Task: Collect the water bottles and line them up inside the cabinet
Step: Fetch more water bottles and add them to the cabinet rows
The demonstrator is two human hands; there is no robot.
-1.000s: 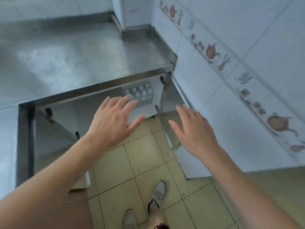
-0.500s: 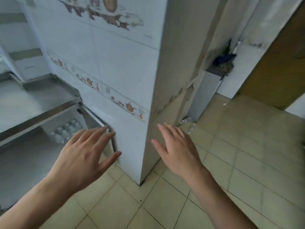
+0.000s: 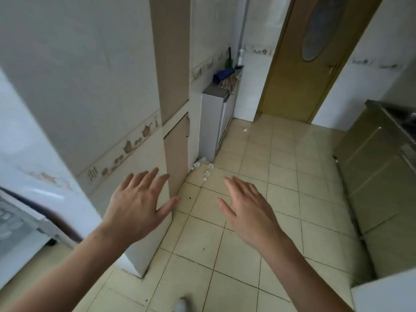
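Observation:
My left hand (image 3: 137, 203) and my right hand (image 3: 246, 209) are both held out in front of me, palms down, fingers spread, holding nothing. Several small water bottles (image 3: 201, 166) lie on the tiled floor beyond my hands, in the corner between the tiled pillar (image 3: 175, 91) and a small white cabinet (image 3: 213, 122). They are small and blurred. At the far left edge only the open door (image 3: 24, 230) of the steel counter cabinet shows; its inside is out of sight.
A brown wooden door (image 3: 299, 57) stands closed at the back. A steel counter unit (image 3: 380, 174) runs along the right side. A dark cloth bundle (image 3: 225, 77) lies on the small white cabinet. Beige floor tiles (image 3: 258, 158) stretch between pillar and counter.
My view has swung right, from the open steel cabinet with its stored bottles to the room's floor and back door. Both hands stayed open and empty in front of me.

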